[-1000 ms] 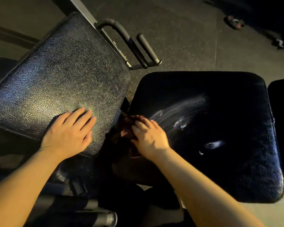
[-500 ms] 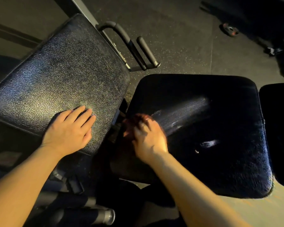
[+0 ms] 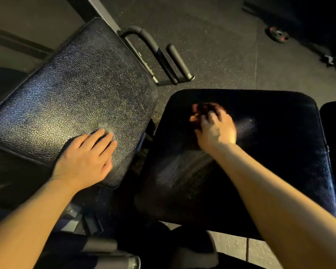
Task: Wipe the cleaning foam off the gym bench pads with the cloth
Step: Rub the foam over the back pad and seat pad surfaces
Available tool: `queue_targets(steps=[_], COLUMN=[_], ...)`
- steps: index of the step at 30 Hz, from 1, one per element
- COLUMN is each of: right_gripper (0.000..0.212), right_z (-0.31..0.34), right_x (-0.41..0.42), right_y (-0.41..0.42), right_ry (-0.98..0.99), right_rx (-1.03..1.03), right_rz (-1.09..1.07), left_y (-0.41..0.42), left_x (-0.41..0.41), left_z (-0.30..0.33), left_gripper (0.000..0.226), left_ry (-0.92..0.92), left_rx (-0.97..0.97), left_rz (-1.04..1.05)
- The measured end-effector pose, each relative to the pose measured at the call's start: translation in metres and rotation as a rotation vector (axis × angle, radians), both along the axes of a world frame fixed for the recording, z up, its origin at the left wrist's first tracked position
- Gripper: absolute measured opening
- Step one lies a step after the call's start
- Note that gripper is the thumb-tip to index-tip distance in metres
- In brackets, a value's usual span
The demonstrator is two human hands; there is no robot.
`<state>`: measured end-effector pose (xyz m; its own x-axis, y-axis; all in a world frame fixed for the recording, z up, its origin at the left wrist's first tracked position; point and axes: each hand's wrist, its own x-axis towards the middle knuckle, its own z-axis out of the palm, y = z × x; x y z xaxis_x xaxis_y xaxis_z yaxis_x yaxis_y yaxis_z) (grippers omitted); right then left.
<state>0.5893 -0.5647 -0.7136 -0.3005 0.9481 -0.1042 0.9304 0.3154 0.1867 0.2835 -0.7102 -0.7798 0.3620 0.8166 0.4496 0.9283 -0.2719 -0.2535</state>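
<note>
Currently: right hand point(image 3: 214, 131) on seat pad point(image 3: 270, 152), fingers curled over dark reddish cloth point(image 3: 204, 109), pressing it against upper left area of pad; outline blurred. Faint foam streak point(image 3: 247, 124) just right of hand; paler smear point(image 3: 182, 167) below wrist. Left hand point(image 3: 87, 156) flat, fingers straight, resting on near corner of textured back pad point(image 3: 72, 90). Padded handles point(image 3: 163, 57) beyond, over speckled floor point(image 3: 221, 45).

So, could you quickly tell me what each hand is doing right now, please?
Left hand: open, resting flat on the left pad.
Right hand: gripping the cloth on the right pad, motion-blurred.
</note>
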Motion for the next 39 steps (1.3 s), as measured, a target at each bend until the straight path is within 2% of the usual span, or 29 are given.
queue_targets(steps=[3,5,8,11,14,16,18,20,23,25,27,30,33,36,39], right_gripper=[0.055,0.063,0.06,0.056,0.05,0.053,0.063,0.069,0.069,0.069,0.068,0.062,0.054,0.051,0.052], right_z=[-0.024,-0.033,-0.031,-0.003,0.029,0.048,0.051,0.04,0.006,-0.015,-0.023,-0.016,0.02,0.049,0.033], right_x=[-0.041,-0.058,-0.047,-0.008,0.046,0.07,0.066,0.041,-0.007,-0.035,-0.049,-0.025,0.034,0.064,0.04], right_y=[-0.059,-0.103,-0.13,-0.101,-0.057,-0.042,-0.041,-0.061,-0.108,-0.137,-0.15,-0.127,-0.083,-0.059,-0.084], right_ry=[0.148,0.135,0.089,0.074,-0.033,-0.101,-0.155,-0.14,0.005,0.077,0.064,0.079,0.07,-0.092,-0.06], right_rx=[-0.162,-0.248,-0.315,-0.163,0.023,0.035,0.005,-0.015,-0.115,-0.246,-0.332,-0.215,0.028,0.04,0.033], right_rz=[0.273,0.334,0.385,0.287,0.042,-0.104,-0.14,-0.036,0.197,0.252,0.288,0.338,0.127,-0.158,-0.163], left_y=[-0.001,-0.001,-0.001,-0.002,-0.002,-0.002,-0.002,-0.002,-0.001,-0.001,-0.001,-0.001,-0.002,-0.002,-0.002], left_x=[0.0,0.0,-0.001,-0.001,0.0,0.001,0.001,0.002,0.001,0.0,0.0,-0.001,0.001,0.001,0.002], left_z=[0.001,0.002,0.003,0.003,0.003,0.004,0.003,0.003,0.003,0.003,0.002,0.002,0.004,0.005,0.006], left_gripper=[0.039,0.038,0.038,0.04,0.04,0.04,0.039,0.039,0.039,0.039,0.038,0.039,0.039,0.04,0.041], left_ry=[-0.001,-0.001,0.001,-0.005,-0.011,-0.017,-0.017,-0.02,-0.025,-0.02,-0.014,-0.009,-0.01,-0.012,-0.011], left_rx=[-0.003,-0.004,-0.013,-0.025,-0.019,-0.011,-0.003,-0.002,-0.017,-0.021,-0.019,-0.015,-0.014,-0.026,-0.041], left_rz=[0.004,0.0,0.001,0.007,0.006,0.004,0.005,0.006,0.005,0.009,0.0,-0.008,0.006,0.008,0.018])
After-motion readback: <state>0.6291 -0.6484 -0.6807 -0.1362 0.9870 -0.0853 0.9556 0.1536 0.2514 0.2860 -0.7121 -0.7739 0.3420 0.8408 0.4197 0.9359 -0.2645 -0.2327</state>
